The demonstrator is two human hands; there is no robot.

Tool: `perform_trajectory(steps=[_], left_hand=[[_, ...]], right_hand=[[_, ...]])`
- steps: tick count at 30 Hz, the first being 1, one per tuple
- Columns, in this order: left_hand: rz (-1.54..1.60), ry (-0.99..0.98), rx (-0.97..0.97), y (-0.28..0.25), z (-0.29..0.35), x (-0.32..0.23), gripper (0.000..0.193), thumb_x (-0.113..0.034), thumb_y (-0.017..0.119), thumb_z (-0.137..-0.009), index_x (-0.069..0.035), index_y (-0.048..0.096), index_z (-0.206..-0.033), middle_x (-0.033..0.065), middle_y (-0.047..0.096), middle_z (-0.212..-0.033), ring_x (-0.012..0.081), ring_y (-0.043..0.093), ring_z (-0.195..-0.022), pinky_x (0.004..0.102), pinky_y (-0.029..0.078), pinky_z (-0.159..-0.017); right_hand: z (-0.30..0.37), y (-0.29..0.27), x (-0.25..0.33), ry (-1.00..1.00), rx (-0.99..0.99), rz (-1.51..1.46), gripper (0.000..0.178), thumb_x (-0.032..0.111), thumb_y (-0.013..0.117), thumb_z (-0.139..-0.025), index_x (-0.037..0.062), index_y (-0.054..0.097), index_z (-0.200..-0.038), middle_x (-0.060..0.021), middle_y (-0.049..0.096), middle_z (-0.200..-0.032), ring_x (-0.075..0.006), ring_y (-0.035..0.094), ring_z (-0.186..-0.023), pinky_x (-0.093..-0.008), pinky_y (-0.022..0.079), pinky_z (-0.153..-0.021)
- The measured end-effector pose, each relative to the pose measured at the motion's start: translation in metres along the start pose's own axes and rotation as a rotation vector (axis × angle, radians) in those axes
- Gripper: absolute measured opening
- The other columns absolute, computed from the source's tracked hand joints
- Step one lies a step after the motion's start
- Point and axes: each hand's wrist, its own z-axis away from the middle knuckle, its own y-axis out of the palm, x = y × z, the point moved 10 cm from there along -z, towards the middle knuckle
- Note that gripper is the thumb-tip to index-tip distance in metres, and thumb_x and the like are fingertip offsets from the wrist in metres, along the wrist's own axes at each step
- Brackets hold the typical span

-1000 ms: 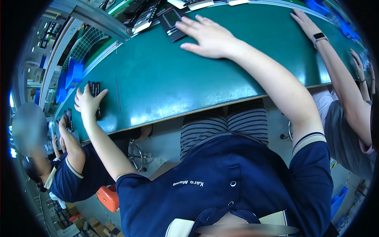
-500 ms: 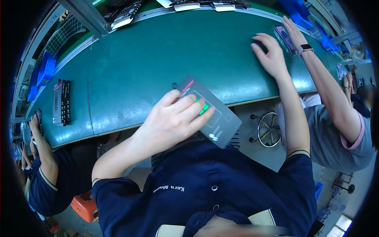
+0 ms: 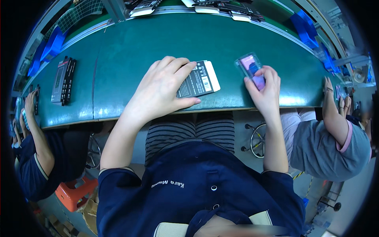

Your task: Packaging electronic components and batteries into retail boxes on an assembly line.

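A flat black printed box (image 3: 203, 81) lies on the green table in front of me, a white end flap sticking out at its right end. My left hand (image 3: 162, 87) grips it from above, fingers along the far edge and thumb at the near edge, covering the box's left part. To the right, my right hand (image 3: 268, 87) pinches a clear plastic pack (image 3: 248, 63) by its near end. Something pink and purple with a dark patch shows inside that pack, which is held tilted over the table.
Several black boxes (image 3: 63, 81) stand side by side at the table's left. More black cartons with white flaps (image 3: 207, 10) lie along the back shelf. Blue bins (image 3: 306, 27) hang at both sides. Co-workers sit left and right; an orange stool (image 3: 75, 193) is at lower left.
The box went from my raised left hand onto the table, now with another face up. My right hand came back from the far right holding the clear pack; the co-worker's arm there withdrew.
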Motion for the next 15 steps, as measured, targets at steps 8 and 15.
perform_trajectory(steps=[8, 15], left_hand=[[0.037, -0.037, 0.082, 0.008, 0.003, 0.01, 0.08, -0.036, 0.088, -0.059, 0.002, 0.059, -0.123, 0.0157, 0.059, -0.118, 0.034, 0.054, -0.117, 0.0435, 0.044, -0.101], [0.292, -0.06, -0.324, -0.031, 0.0, -0.002, 0.087, -0.03, 0.089, -0.06, -0.006, 0.048, -0.133, 0.0176, 0.062, -0.111, 0.036, 0.064, -0.098, 0.0435, 0.051, -0.09]], right_hand=[[0.012, 0.034, 0.078, -0.327, 0.601, -0.408, 0.03, 0.013, 0.075, -0.065, 0.009, 0.058, -0.089, -0.0112, 0.06, -0.136, -0.0309, 0.055, -0.124, -0.0611, 0.019, -0.118], [0.001, 0.01, 0.106, -0.121, 0.199, -1.107, 0.045, -0.001, 0.063, -0.09, -0.0004, 0.049, -0.133, -0.0218, 0.037, -0.155, -0.0289, 0.039, -0.143, -0.0431, 0.031, -0.118]])
